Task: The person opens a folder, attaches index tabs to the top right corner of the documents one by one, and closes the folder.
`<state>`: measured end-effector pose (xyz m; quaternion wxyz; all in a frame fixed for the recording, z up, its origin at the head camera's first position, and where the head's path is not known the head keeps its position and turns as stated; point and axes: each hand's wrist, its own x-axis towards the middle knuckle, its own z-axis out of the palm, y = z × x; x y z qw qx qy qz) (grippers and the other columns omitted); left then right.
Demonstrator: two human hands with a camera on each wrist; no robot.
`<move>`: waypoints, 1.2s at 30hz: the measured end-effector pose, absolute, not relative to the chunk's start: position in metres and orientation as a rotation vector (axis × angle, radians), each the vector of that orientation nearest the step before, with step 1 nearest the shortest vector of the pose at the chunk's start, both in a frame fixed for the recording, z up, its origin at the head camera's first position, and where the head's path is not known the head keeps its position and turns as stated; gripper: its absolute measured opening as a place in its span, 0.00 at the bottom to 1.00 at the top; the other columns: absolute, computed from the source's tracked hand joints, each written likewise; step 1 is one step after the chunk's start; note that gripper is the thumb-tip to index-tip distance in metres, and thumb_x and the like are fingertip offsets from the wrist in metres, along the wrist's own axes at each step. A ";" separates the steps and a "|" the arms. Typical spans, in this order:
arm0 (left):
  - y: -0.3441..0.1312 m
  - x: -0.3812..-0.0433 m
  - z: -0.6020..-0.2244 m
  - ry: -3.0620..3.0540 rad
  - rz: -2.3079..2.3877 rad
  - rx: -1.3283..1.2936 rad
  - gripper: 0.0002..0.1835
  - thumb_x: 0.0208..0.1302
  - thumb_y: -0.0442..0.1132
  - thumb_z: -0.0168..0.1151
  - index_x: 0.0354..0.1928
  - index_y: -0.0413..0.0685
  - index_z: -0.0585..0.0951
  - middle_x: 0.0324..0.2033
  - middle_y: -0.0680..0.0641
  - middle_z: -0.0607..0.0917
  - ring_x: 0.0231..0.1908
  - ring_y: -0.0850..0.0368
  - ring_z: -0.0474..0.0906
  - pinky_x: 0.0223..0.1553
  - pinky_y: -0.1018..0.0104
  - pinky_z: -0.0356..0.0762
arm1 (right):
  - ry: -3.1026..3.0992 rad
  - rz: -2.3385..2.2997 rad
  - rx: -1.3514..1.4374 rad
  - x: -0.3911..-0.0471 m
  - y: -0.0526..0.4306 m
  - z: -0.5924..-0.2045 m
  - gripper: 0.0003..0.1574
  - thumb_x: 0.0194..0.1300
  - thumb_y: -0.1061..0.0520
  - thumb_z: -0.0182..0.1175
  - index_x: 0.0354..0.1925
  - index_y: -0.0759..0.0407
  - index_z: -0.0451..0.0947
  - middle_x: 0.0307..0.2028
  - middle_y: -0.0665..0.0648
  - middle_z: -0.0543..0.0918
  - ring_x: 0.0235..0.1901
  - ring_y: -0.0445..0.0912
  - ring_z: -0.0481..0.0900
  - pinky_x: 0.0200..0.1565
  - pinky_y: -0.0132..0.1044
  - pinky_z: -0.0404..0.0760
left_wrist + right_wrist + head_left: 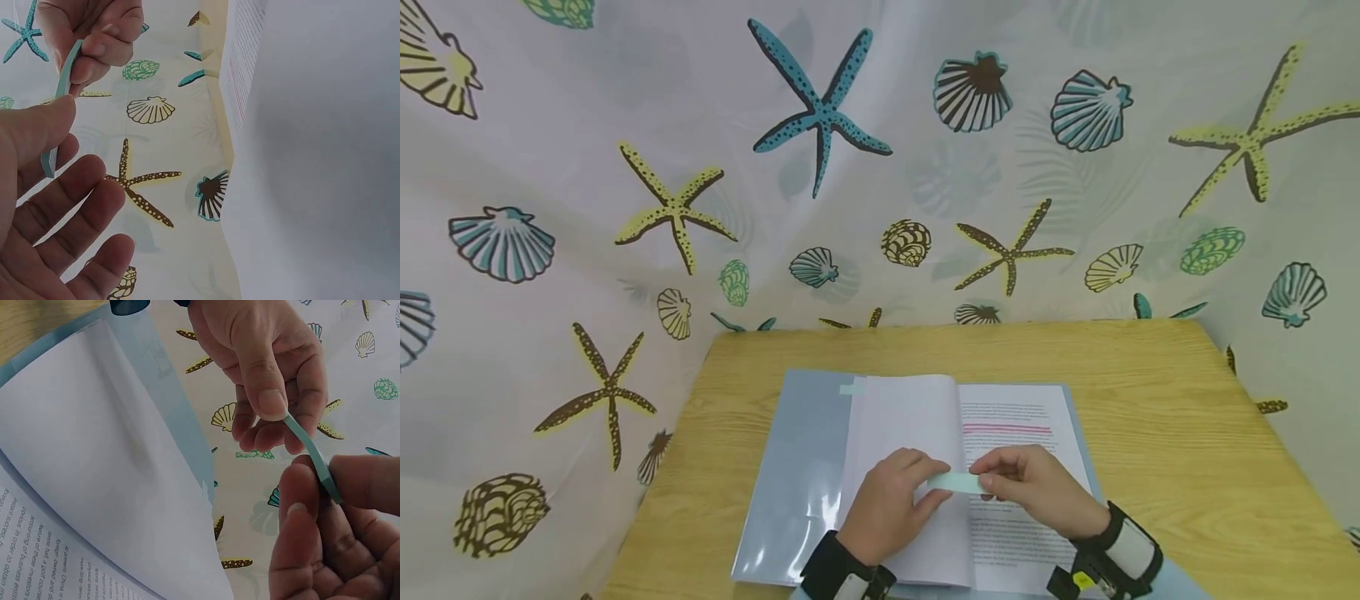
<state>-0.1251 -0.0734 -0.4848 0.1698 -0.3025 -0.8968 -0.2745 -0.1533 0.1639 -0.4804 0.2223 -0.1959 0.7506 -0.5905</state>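
Note:
A narrow pad of mint-green sticky tabs (957,482) is held level above the middle of an open document folder (801,467). My left hand (891,502) pinches the pad's left end between thumb and index finger, its other fingers spread loosely in the left wrist view. The opposite end is pinched by my right hand (1039,490), thumb against curled fingers. Seen edge-on in the right wrist view, the pad (314,455) bends slightly between both hands. Below lie a blank white page (902,421) and, to its right, a printed page (1022,537) with pink highlighted lines.
A mint-green tab (850,389) sticks out at the blank page's upper left edge. The folder lies on a wood-grain table (1180,433). Behind and beside the table hangs a white cloth (880,175) printed with shells and starfish.

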 end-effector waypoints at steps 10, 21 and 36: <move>-0.071 -0.131 -0.480 -2.542 -0.787 -0.869 0.16 0.55 0.46 0.72 0.45 0.52 0.84 0.35 0.58 0.82 0.36 0.68 0.74 0.37 0.78 0.73 | 2.186 -1.661 -0.430 -0.153 0.157 -0.477 0.17 0.65 0.49 0.63 0.43 0.62 0.80 0.33 0.61 0.82 0.31 0.50 0.79 0.33 0.37 0.78; -0.068 -0.137 -0.472 -2.490 -0.768 -0.936 0.16 0.56 0.48 0.71 0.46 0.54 0.84 0.38 0.58 0.81 0.40 0.66 0.76 0.41 0.76 0.74 | 2.304 -1.697 -0.448 -0.153 0.150 -0.475 0.16 0.63 0.49 0.65 0.40 0.60 0.79 0.33 0.56 0.82 0.27 0.43 0.77 0.28 0.34 0.77; -0.072 -0.138 -0.472 -2.427 -0.800 -0.901 0.13 0.65 0.45 0.63 0.49 0.50 0.83 0.40 0.55 0.83 0.39 0.65 0.76 0.38 0.77 0.74 | 2.250 -1.849 -0.406 -0.146 0.146 -0.471 0.16 0.65 0.52 0.63 0.44 0.64 0.76 0.36 0.59 0.82 0.30 0.47 0.81 0.36 0.40 0.82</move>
